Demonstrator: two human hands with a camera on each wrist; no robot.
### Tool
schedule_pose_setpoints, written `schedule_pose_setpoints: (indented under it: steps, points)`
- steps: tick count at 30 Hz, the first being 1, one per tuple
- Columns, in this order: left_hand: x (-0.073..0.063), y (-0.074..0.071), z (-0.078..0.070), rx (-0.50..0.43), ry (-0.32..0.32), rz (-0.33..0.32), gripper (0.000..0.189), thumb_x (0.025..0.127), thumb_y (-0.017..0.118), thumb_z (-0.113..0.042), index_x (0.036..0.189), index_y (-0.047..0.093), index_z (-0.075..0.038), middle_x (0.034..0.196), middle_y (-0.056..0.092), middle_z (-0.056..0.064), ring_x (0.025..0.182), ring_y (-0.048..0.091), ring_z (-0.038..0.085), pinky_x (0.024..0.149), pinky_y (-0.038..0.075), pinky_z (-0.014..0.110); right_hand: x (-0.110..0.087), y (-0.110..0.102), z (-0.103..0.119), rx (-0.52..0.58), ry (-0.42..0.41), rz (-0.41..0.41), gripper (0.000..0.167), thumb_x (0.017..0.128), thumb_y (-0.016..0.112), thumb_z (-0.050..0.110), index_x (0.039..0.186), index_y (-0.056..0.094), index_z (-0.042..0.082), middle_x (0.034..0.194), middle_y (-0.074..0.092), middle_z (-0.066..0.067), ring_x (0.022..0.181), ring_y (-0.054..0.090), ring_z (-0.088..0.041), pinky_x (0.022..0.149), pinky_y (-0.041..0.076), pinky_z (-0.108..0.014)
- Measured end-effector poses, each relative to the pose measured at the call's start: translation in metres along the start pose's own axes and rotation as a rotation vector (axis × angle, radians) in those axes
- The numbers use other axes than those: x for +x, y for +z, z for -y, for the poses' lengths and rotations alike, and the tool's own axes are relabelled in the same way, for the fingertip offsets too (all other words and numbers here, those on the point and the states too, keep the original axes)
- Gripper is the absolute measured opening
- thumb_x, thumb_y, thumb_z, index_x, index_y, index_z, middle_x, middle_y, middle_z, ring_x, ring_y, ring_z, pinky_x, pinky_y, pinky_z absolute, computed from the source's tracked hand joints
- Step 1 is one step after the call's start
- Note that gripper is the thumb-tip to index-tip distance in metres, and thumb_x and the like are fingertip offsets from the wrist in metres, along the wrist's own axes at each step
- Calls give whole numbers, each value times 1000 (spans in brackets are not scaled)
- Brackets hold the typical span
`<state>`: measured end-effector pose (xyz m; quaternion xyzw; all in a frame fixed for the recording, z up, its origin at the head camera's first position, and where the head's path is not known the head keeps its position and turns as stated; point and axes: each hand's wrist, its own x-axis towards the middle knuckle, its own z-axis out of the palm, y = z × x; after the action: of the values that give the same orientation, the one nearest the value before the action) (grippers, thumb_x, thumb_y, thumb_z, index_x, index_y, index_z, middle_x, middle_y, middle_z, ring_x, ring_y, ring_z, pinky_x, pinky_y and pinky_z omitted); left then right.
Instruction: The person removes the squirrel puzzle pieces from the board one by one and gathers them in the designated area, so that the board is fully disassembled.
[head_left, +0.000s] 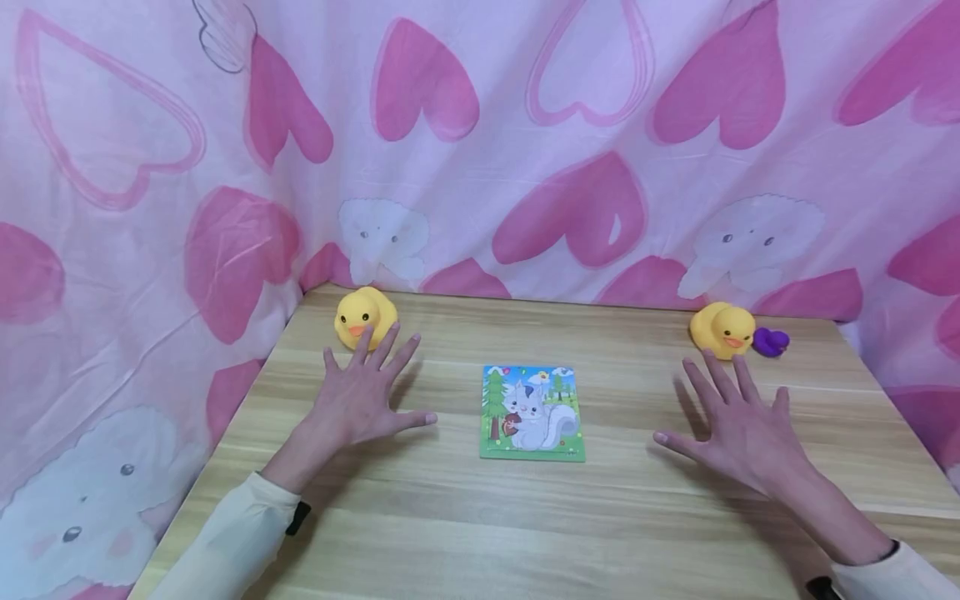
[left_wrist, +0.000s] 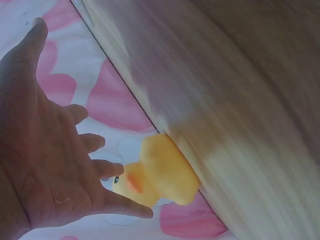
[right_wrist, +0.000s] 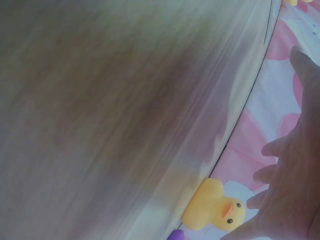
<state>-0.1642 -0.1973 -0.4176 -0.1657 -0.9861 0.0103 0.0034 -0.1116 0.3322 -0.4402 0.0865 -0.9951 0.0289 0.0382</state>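
Note:
Between the two hands, a square picture board [head_left: 531, 413] with a grey squirrel holding an acorn lies flat on the wooden table. My left hand [head_left: 358, 398] is held over the table to its left, fingers spread and holding nothing. Its fingertips overlap a yellow toy duck [head_left: 367, 308] in the head view; the left wrist view shows that duck [left_wrist: 170, 172] beyond the fingers. To the board's right, my right hand [head_left: 750, 433] is spread the same way, also without anything in it. Just past its fingertips sits another yellow duck [head_left: 722, 329].
A small purple duck [head_left: 771, 342] stands beside the right yellow duck, near the table's back edge. Pink cloth [head_left: 465, 192] printed with hearts hangs behind the table and along its sides. Bare wood [head_left: 480, 533] stretches in front of the board.

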Motion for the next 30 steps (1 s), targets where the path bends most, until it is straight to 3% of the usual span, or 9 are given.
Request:
schedule_pose_setpoints:
  steps: [7, 13, 19, 23, 27, 30]
  points:
    - [1, 4, 0, -22, 18, 11, 118, 77, 48, -100, 171, 18, -35, 181, 10, 3, 166, 8, 43, 110, 19, 93, 6, -4, 9, 3, -22, -6, 119, 82, 61, 88, 170, 22, 18, 178, 17, -17, 162, 12, -53, 103, 16, -96]
    - [12, 5, -9, -58, 115, 3, 112, 81, 50, -96, 169, 27, -30, 179, 19, 5, 165, 16, 43, 112, 23, 90, 19, -7, 28, 37, -60, 30, 117, 83, 57, 91, 168, 29, 16, 175, 26, -19, 159, 21, -51, 108, 19, -93]
    - [25, 7, -26, -133, 236, 138, 107, 88, 50, -89, 169, 28, -24, 179, 21, 2, 166, 21, 34, 130, 24, 67, 38, -9, 55, 155, -190, 79, 104, 91, 61, 79, 166, 35, 12, 175, 26, -18, 162, 20, -48, 119, 24, -82]
    - [35, 12, -43, -160, 303, 208, 107, 88, 52, -87, 171, 22, -26, 179, 19, -2, 167, 16, 29, 134, 21, 56, 51, -9, 80, 243, -281, 93, 90, 94, 71, 63, 160, 45, 7, 170, 38, -18, 158, 33, -45, 122, 36, -69]
    - [39, 17, -58, -166, 339, 276, 110, 87, 58, -85, 171, 18, -27, 180, 16, -4, 168, 11, 28, 136, 19, 50, 61, -5, 106, 248, -289, 129, 82, 93, 77, 54, 155, 53, 6, 161, 51, -17, 148, 49, -40, 116, 48, -62]
    - [38, 18, -64, -157, 342, 309, 110, 87, 59, -84, 172, 16, -28, 180, 14, -4, 168, 10, 27, 136, 20, 49, 68, -1, 122, 242, -286, 150, 81, 91, 79, 51, 154, 54, 6, 159, 53, -16, 147, 51, -39, 116, 49, -60]
